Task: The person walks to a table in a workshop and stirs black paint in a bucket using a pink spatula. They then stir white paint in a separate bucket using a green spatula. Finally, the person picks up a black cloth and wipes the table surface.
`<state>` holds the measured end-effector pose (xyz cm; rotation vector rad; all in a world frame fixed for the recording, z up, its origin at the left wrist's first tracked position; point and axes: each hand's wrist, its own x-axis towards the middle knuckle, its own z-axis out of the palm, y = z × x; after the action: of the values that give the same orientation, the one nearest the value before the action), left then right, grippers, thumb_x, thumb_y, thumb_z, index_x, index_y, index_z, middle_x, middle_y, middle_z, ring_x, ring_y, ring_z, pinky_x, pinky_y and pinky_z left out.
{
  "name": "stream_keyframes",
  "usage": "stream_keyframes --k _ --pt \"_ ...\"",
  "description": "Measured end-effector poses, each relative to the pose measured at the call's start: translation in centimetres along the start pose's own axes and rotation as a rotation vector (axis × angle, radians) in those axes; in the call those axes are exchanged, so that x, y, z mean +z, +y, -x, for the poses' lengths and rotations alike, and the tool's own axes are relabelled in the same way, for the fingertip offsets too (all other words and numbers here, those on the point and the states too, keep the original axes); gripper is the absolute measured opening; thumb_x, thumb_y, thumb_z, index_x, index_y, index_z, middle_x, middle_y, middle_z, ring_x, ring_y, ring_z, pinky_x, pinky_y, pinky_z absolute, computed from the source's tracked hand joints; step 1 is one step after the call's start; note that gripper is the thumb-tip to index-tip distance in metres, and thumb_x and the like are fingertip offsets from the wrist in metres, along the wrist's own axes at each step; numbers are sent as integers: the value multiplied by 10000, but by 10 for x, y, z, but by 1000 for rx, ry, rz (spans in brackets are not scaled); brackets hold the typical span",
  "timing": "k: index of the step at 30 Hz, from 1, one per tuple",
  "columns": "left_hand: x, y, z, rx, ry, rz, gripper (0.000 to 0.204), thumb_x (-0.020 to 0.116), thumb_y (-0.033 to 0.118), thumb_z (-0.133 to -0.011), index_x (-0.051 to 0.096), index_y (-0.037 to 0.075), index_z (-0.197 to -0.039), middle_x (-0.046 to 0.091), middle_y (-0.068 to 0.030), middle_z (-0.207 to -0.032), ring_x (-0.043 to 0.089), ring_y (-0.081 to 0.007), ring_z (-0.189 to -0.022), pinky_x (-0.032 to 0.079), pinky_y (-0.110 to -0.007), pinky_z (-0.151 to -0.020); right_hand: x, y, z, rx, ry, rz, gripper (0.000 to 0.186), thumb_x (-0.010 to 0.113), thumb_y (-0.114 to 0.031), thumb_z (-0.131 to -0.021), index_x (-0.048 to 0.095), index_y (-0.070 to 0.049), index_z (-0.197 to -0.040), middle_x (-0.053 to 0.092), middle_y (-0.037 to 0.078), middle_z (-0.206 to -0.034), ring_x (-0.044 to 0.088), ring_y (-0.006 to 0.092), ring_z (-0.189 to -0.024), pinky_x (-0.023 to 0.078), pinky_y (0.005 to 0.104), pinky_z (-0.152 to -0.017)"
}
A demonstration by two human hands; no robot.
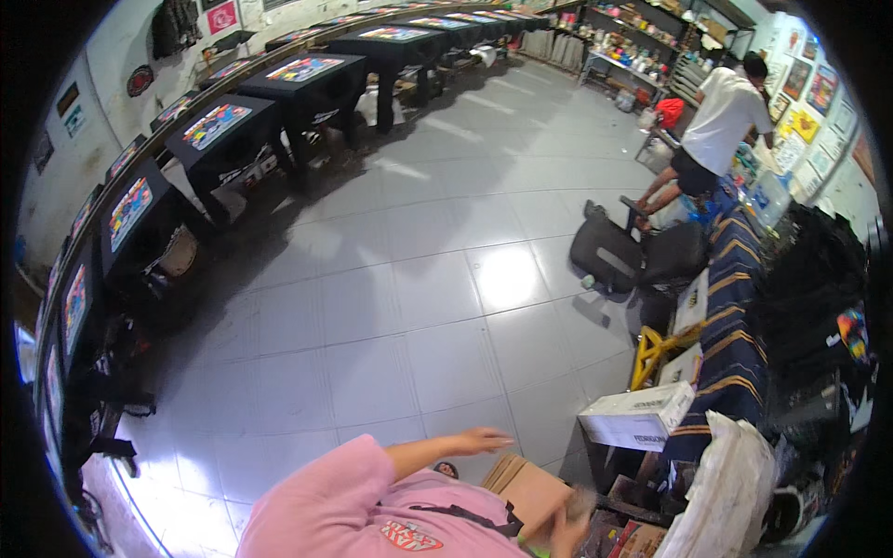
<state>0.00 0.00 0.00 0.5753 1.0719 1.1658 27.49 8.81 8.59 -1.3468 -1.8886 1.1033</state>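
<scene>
In front of my body stands a stack of flat brown cardboard pieces, tilted, with several layered edges showing on its left. My left hand hovers just above and left of the stack, fingers stretched out and holding nothing. At the stack's right edge is my right hand, smeared by motion. Whether it grips a cardboard piece or only touches one cannot be made out.
A white box and a pale sack lie to the right. Beyond are a yellow metal frame and a black chair. A person in white stands far right. Shirt-covered printing boards curve along the left.
</scene>
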Motion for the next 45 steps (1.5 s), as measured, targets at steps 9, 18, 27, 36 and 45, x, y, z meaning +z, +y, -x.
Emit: stream_keyframes --k 9,18,27,36,45 --pt "-209 156 -16 133 832 196 646 706 473 -650 522 1 -1051 584 -67 -893 565 -174 -815 457 -301 -720 348 -185 -196 -460 -1206 29 949 687 -238 -732 -4 3 -1337 375 197 -1226 481 245 -1053 406 332 -871" --pt "-363 62 62 -532 801 -154 717 588 669 -608 641 30 -927 599 -153 -965 551 -249 -871 424 -377 -758 451 -262 -398 31 -1022 15 791 665 -262 -760 181 -33 -1342 472 170 -1144 555 203 -859 457 315 -720" --pt "-514 198 -1 -659 734 220 619 561 608 -656 634 45 -904 604 -131 -920 555 -226 -814 429 -354 -707 508 -249 -628 453 -702 -65 701 617 -269 -789 230 -37 -1325 531 118 -1055 576 163 -769 449 312 -625" --pt "-653 369 -156 -675 663 135 525 535 547 -704 627 61 -882 608 -109 -874 559 -203 -756 434 -330 -657 673 -374 -871 330 -874 -152 662 591 -316 -802 276 -15 -1301 491 170 -1156 574 197 -834 453 336 -687" --pt "-852 559 -363 -637 624 -237 437 509 485 -751 620 76 -859 613 -87 -828 563 -180 -699 439 -307 -606 840 -457 -1075 273 -923 -203 638 590 -282 -812 273 -16 -1297 545 117 -1072 580 187 -847 448 332 -688"
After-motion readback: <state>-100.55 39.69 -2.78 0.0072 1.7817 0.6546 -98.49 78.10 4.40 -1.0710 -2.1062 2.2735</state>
